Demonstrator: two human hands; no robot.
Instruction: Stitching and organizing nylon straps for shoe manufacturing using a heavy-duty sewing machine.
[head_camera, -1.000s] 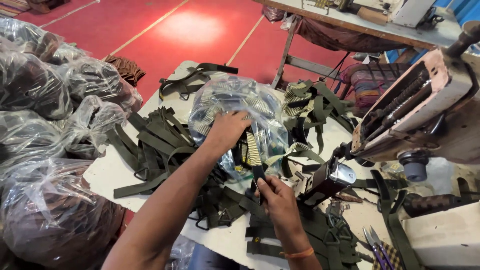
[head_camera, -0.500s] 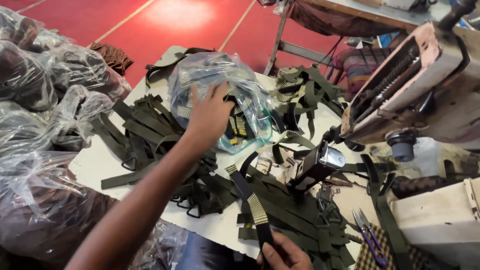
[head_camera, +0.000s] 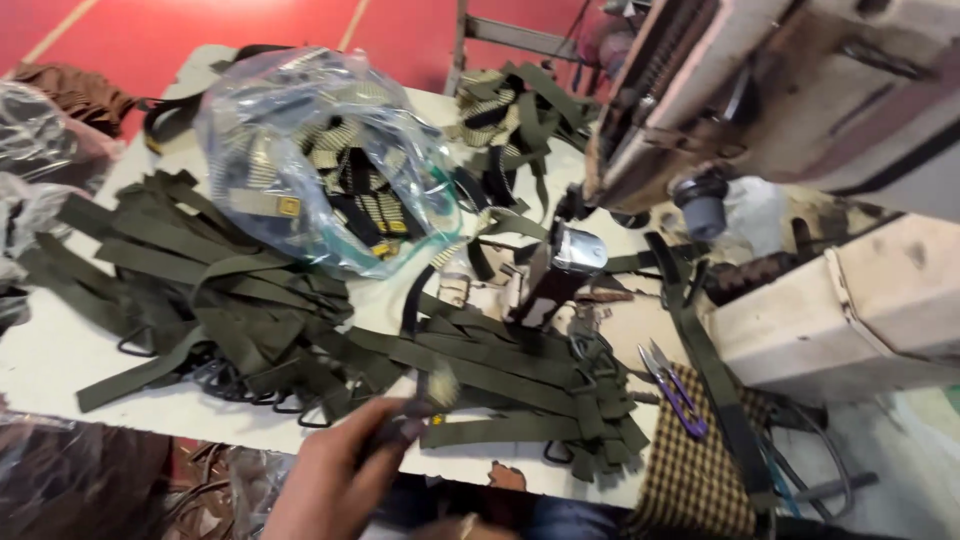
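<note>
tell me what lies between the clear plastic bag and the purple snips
In the head view, a small metal-topped tool stands between the plastic bag and snips, amid olive straps.

Only one hand (head_camera: 345, 480) shows clearly, low in the head view, a little left of the middle. It comes up from the bottom edge, and its fingers (head_camera: 400, 430) point up and to the right. The fingers are bent and drawn together, with the tips close to each other, like a pinching grip, but this part is blurred and I cannot say how tightly they close. The back of the hand faces the camera. I cannot tell for sure whether it is the left or the right hand. At the very bottom edge, right of this hand, a small blurred part of skin shows; it is too unclear to describe.
</note>
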